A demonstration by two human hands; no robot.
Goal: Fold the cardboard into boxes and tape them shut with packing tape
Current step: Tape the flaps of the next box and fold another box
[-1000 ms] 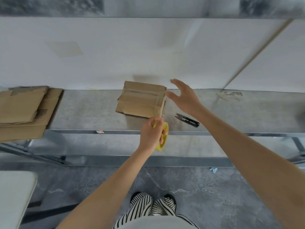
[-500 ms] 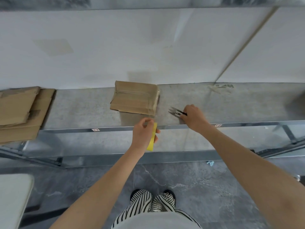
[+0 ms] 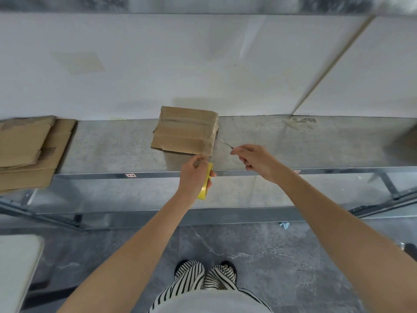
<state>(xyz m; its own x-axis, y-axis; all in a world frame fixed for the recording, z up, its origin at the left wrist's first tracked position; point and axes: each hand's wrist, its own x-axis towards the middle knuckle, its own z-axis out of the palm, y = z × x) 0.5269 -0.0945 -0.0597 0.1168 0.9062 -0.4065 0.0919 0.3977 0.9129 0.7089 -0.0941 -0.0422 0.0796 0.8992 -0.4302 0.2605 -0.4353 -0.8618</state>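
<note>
At the far left of the metal shelf [image 3: 112, 150] lies a stack of flattened cardboard [image 3: 27, 152], overhanging the front edge. I take it as the supply kept within reach but out of the working area. Toward the middle, pushed back near the white wall, sits the folded box [image 3: 185, 129], flaps down, with bands of clear tape across its top and over its right end. Just in front of its near right corner is the left hand [image 3: 194, 175], fingers curled round the yellow tape roll [image 3: 206, 184] and thumb and forefinger raised toward the box edge. The roll is held low, off the shelf front, probably to keep a run of tape taut, though the strip itself is too faint to make out. To the right, the right hand [image 3: 257, 161] grips a small pair of snips [image 3: 226, 144], fingers closed round the handle and the thin blades aimed at the gap between box corner and roll — the place where a cut would free the roll. Whether the blades are apart I cannot tell. The box looks nearly sealed.
</note>
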